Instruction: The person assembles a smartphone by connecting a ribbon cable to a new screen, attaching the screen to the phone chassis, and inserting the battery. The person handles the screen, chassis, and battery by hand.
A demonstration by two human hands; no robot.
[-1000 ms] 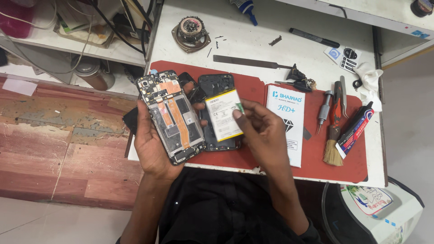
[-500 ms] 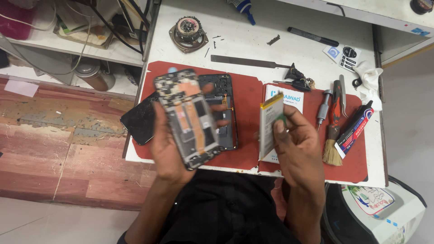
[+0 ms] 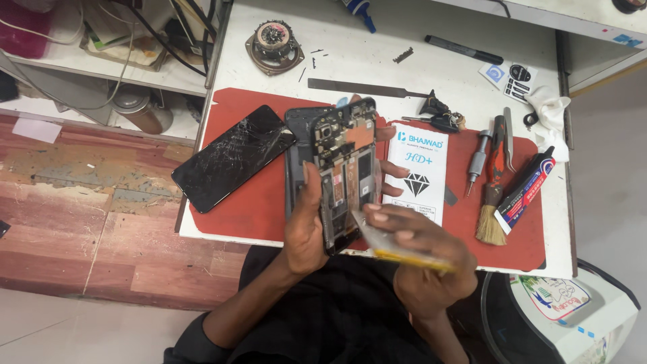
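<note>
The left hand [image 3: 306, 232] grips the opened phone [image 3: 345, 172] upright above the red mat [image 3: 242, 209], insides facing up for access, while the right hand [image 3: 424, 259] at four o'clock pinches a flat battery [image 3: 394, 246]

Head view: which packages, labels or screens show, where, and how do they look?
Cracked phone screen: black rectangle, left edge of red mat.
White flat package: mat centre, blue lettering, black diamond drawing.
Glue tube: right of mat, blue-red-white label, black cap.
Sticker sheets: white, upper right.
</note>
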